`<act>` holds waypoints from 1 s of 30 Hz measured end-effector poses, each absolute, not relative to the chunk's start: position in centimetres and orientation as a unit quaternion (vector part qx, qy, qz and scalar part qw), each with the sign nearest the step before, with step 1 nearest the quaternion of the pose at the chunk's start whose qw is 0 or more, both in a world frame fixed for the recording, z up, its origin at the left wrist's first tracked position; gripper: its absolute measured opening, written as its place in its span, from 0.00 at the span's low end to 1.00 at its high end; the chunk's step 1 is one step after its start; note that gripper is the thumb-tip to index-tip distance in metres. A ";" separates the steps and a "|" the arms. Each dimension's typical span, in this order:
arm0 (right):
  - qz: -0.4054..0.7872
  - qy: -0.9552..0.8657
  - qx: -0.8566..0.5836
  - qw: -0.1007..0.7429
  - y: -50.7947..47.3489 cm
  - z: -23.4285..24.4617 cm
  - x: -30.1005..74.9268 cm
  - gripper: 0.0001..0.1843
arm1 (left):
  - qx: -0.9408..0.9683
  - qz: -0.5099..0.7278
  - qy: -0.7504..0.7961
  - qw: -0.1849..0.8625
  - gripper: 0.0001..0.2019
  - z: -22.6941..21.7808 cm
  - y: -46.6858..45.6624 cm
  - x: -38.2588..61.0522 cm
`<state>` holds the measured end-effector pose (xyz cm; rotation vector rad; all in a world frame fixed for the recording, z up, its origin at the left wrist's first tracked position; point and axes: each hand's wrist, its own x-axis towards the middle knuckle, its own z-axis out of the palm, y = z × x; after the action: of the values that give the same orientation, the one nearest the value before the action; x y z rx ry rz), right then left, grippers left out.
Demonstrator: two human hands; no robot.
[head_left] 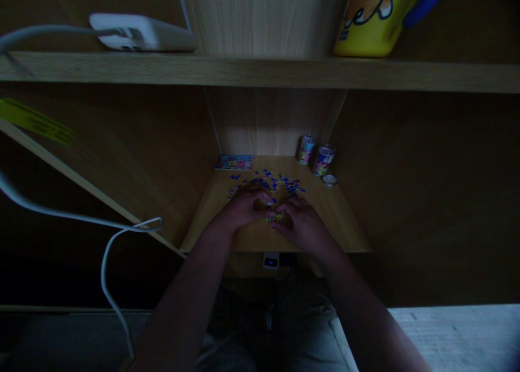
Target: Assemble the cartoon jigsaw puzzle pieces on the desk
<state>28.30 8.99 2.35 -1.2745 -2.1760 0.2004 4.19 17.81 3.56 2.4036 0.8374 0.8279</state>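
Note:
Over the wooden desk surface, my left hand (248,205) is curled, thumb and forefinger closed around a small jigsaw piece (268,203). My right hand (303,220) meets it from the other side. Its thumb and fingertips close on a few yellowish joined jigsaw pieces (278,217) near the left fingertips. The dim light hides the exact contact. Just beyond the hands lie many loose blue and yellow jigsaw pieces (266,183), scattered across the desktop.
A colourful picture card (234,162) lies at the back left. Two printed cans (306,149) (324,161) stand at the back right, beside a round lid (330,180). Overhead, a shelf (260,70) holds a white power adapter (140,32) and a yellow mug (365,28). A white cable (81,216) hangs left.

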 end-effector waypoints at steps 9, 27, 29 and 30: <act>0.092 -0.808 -0.481 0.329 8.9 2.8 28.2 0.04 | 0.838 0.333 0.378 0.211 0.06 3.2 17.6 4.5; 0.090 -0.785 -0.495 0.361 9.7 1.9 28.5 0.09 | 0.579 0.518 0.621 0.103 0.08 3.8 19.9 0.6; 0.089 -0.785 -0.497 0.360 9.8 1.8 28.5 0.09 | 0.599 0.491 0.622 0.116 0.06 4.3 20.2 -0.3; 0.088 -0.785 -0.497 0.359 9.8 1.8 28.5 0.09 | 0.610 0.477 0.621 0.118 0.05 4.6 20.3 -0.8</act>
<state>28.53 9.79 1.84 -1.2808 -2.0254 0.2282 -0.82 20.29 4.57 1.7852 1.8182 1.3954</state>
